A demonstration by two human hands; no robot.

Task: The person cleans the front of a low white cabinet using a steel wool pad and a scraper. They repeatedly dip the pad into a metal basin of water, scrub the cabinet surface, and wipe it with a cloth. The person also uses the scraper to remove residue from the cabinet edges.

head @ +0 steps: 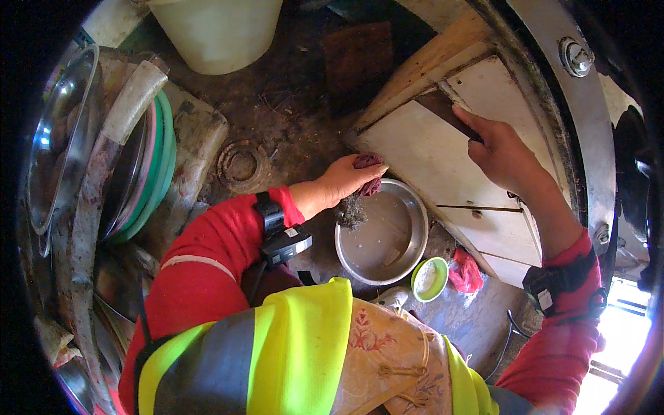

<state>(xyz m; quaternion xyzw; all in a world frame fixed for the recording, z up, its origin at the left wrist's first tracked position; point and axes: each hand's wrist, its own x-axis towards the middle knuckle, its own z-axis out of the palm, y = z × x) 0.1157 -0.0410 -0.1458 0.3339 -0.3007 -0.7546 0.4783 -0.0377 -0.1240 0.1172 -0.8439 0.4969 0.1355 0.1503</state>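
My left hand (345,182) grips a crumpled dark red cloth (369,188) above the rim of a round metal basin (423,223). A grey, wiry scouring pad (352,211) hangs just below the cloth at the basin's left side; whether my fingers also hold it is unclear. Cloudy grey-brown water (381,231) stands in the basin. At a worn, pale cabinet (441,161), my right hand (500,150) has its fingers and thumb against a dark strip (447,115). I cannot tell whether that strip is a gap or a separate piece.
A small green bowl (445,275) with pale contents and a red plastic bag (467,272) lie near the basin. A pale bucket (223,36) stands at the far side. Metal and green basins (165,171) lean at the left behind a bar (98,161).
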